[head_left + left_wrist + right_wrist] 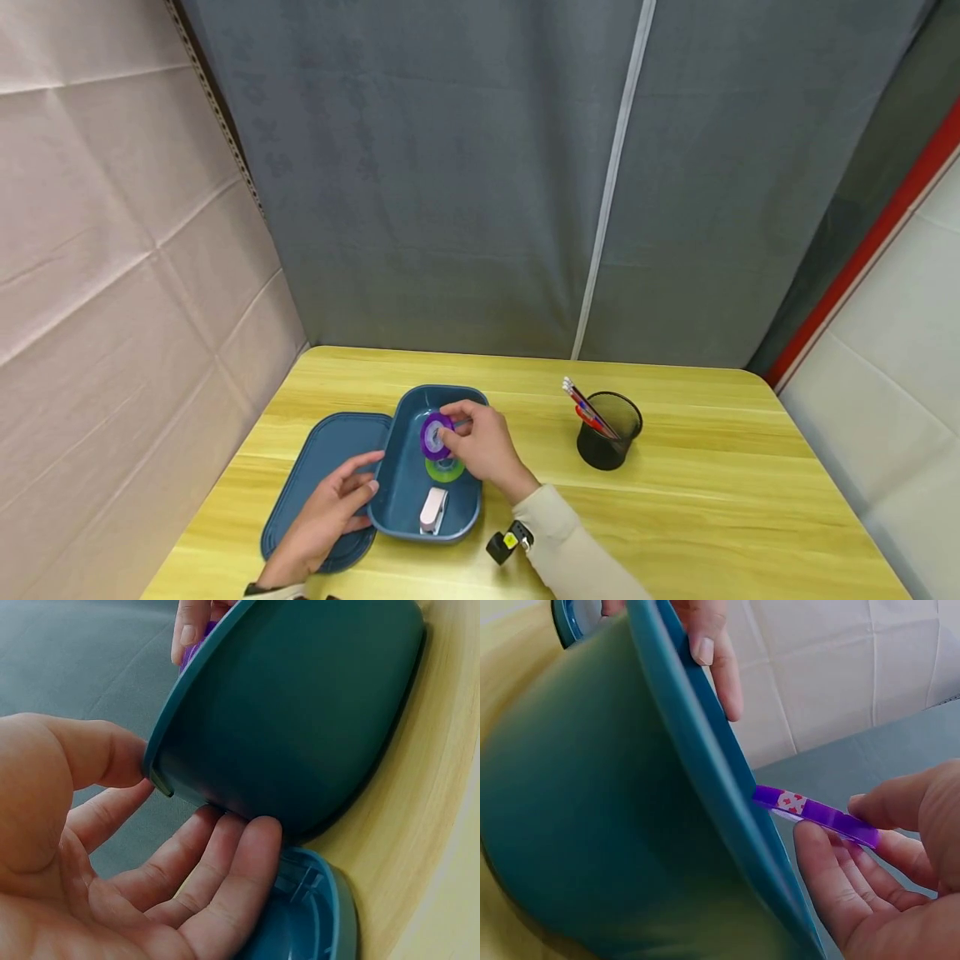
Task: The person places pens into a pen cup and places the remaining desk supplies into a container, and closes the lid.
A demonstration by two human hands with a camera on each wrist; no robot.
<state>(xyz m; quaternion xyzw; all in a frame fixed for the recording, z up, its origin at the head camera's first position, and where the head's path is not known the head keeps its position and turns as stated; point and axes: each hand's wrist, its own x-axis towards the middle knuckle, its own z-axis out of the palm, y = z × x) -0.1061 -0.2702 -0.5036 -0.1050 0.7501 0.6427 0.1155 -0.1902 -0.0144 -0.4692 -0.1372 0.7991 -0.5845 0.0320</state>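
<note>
My right hand (482, 442) pinches a purple tape roll (433, 438) between thumb and fingers, over the inside of a blue plastic box (401, 500). Edge-on in the right wrist view, the purple tape roll (821, 814) shows a patterned patch on its side and sits at the box rim. Beneath it a green tape roll (446, 472) lies in the box, partly covered. A white stapler (432, 510) lies at the near end. My left hand (150, 877) holds the box's left side, thumb at the rim and fingers against the outer wall (285, 735).
The blue lid (288, 508) lies on the wooden table (712, 500) left of the box, partly under my left hand. A black mesh pen cup (603, 450) with several pencils and a red pen stands to the right. A grey curtain (450, 183) hangs behind the table.
</note>
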